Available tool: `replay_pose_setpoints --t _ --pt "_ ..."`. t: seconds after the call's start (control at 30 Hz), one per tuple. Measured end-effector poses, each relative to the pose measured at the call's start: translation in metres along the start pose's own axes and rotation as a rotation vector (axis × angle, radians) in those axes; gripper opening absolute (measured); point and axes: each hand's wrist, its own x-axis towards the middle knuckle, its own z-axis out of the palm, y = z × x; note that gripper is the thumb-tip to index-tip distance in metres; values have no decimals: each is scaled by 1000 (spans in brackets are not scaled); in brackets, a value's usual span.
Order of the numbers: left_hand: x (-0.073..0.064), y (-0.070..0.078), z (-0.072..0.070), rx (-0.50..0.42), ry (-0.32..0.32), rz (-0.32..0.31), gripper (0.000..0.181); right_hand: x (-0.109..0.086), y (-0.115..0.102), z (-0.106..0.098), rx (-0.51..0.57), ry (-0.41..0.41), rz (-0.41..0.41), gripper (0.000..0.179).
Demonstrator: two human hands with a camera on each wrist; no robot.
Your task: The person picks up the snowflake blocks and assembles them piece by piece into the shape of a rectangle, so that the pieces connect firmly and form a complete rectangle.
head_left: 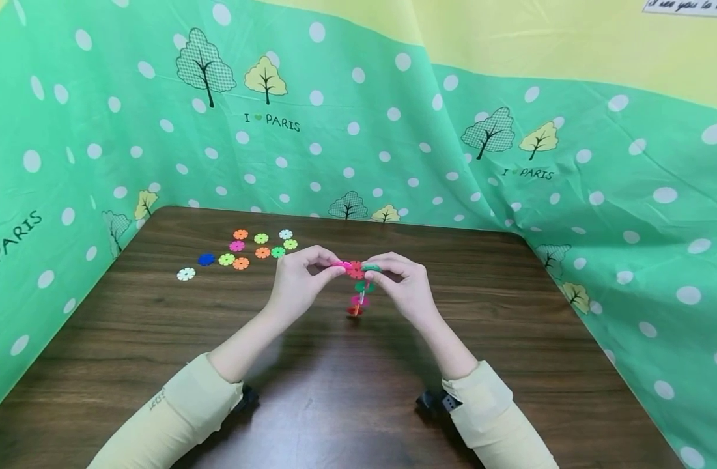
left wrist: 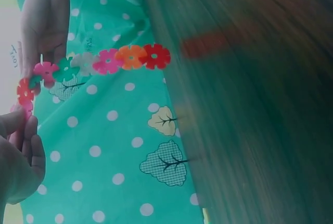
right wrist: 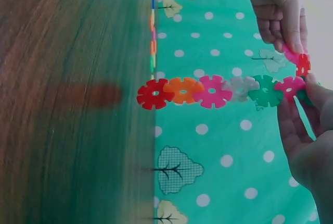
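Observation:
Both hands hold a linked chain of notched plastic snowflake discs above the table. The left hand [head_left: 295,281] pinches a pink disc [head_left: 342,264] between thumb and fingers. A red disc [head_left: 355,270] joins it to a green disc [head_left: 370,267], which the right hand [head_left: 409,293] pinches. From this end the rest of the chain hangs down. In the right wrist view it runs through a pink disc [right wrist: 290,87], a green disc [right wrist: 266,91], a whitish clear disc [right wrist: 241,88], another pink disc [right wrist: 213,91] and an orange disc [right wrist: 183,90] to a red end disc [right wrist: 155,94].
Loose discs in several colours lie at the back left of the dark wooden table [head_left: 159,312], among them a blue disc [head_left: 206,260] and a white disc [head_left: 185,274]. A green dotted cloth [head_left: 346,104] hangs around the table's back and sides.

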Motion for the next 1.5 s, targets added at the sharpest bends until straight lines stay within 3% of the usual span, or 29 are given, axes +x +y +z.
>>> replay_pose_setpoints --t 0.4,0.63,0.93,1.17,1.4,1.5 --pt "0 -5 -4 -48 -32 -92 12 5 -9 -1 -68 -133 -5 29" --pt "1 -8 -5 -79 -93 -111 14 4 -5 -3 -83 -130 1 27" --pt "7 -7 -17 33 -192 -131 24 4 24 -9 -42 -139 10 27" --pt "6 -17 -40 89 -235 -159 28 5 25 -17 -62 -136 32 24" --pt "7 -28 -73 184 -291 -180 37 5 -9 -24 -126 -139 73 22" --pt "6 -34 -88 240 -311 -190 41 4 -11 -25 -154 -132 85 22"
